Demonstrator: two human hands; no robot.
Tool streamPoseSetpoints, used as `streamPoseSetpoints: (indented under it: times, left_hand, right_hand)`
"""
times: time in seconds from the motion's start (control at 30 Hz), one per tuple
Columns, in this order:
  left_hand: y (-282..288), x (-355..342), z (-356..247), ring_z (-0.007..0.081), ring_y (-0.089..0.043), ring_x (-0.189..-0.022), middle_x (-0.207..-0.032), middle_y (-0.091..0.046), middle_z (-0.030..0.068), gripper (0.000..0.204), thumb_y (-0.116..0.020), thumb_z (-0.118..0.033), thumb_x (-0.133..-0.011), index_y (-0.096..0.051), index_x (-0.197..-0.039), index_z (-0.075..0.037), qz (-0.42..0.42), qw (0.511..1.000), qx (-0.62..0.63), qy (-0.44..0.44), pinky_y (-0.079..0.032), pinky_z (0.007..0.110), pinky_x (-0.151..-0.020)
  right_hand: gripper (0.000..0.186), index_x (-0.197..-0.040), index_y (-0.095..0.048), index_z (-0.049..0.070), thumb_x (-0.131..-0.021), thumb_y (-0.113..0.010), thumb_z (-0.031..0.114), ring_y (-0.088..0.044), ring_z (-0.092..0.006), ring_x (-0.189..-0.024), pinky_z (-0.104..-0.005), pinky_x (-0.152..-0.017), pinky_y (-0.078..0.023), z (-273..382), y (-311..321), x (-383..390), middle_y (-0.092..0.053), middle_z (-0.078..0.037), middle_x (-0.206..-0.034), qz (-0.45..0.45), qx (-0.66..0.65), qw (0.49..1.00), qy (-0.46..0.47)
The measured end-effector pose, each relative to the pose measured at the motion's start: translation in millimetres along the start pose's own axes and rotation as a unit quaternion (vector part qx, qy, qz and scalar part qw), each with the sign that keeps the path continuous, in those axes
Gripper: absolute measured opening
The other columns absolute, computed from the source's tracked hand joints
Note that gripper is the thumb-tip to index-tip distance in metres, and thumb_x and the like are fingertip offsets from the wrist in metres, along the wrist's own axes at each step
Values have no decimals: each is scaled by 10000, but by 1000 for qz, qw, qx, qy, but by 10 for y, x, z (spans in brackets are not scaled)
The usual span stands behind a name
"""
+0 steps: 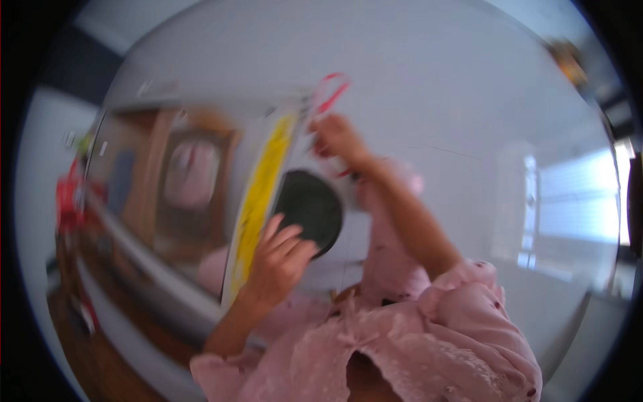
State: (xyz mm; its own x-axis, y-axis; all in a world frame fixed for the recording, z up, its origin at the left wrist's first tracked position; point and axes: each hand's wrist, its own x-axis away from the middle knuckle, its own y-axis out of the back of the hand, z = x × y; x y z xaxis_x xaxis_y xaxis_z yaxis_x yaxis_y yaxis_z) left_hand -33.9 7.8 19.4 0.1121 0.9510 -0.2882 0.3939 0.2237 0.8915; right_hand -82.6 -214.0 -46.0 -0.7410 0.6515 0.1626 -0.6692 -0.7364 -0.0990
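My right hand (338, 141) is closed, with a thin red loop (333, 86) sticking out above the fingers and a bit of red showing below them. Motion blur hides what kind of thing the loop belongs to. Lower and to the left, my left hand (278, 261) has its fingers stretched and slightly apart. Its fingertips overlap a dark green round thing (315, 208), though contact is hard to judge. Beside that hand runs a long pale panel (231, 295) bearing a yellow strip (264, 181) with dark marks.
Shiny pale grey floor (455, 87) spreads ahead and to the right, reflecting a bright window (579, 201). On the left are a blurred wooden frame (161, 174) with pink cloth inside it and a red bag (69, 201). My legs in pink clothing (388, 248) are close by.
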Motion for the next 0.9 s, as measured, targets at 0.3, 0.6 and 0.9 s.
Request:
streamPoseSetpoints:
  times: [0.3,0.6,0.9]
  left_hand:
    - [213,629,-334,279,-531,-902,-764,-562,96,161,-656,-115,-684,-574,-759,2,-103,987,1,124,-369,465,-866]
    - [281,601,-10,329,-512,-913,-890,-560,149,216,-586,12,-713,-551,-924,37,-220,949,-29,222,-416,375,-797]
    - [301,248,390,336,-402,-1072,-1106,-461,184,280,-517,-15,-783,-475,-1051,56,-151,972,-33,178,-362,380,-881]
  right_hand:
    - [320,-815,-511,46,-896,-406,337,-468,-67,-476,-184,-425,-324,187,-221,193,-541,-45,-562,60,5,998,5]
    - [370,-768,-513,53,-908,-365,362,-404,-46,-391,-176,-378,-301,135,-202,354,-523,-32,-502,43,39,998,-4]
    - [391,-753,-529,46,-907,-367,367,-405,-38,-391,-170,-377,-300,84,-257,381,-522,-26,-494,60,53,997,2]
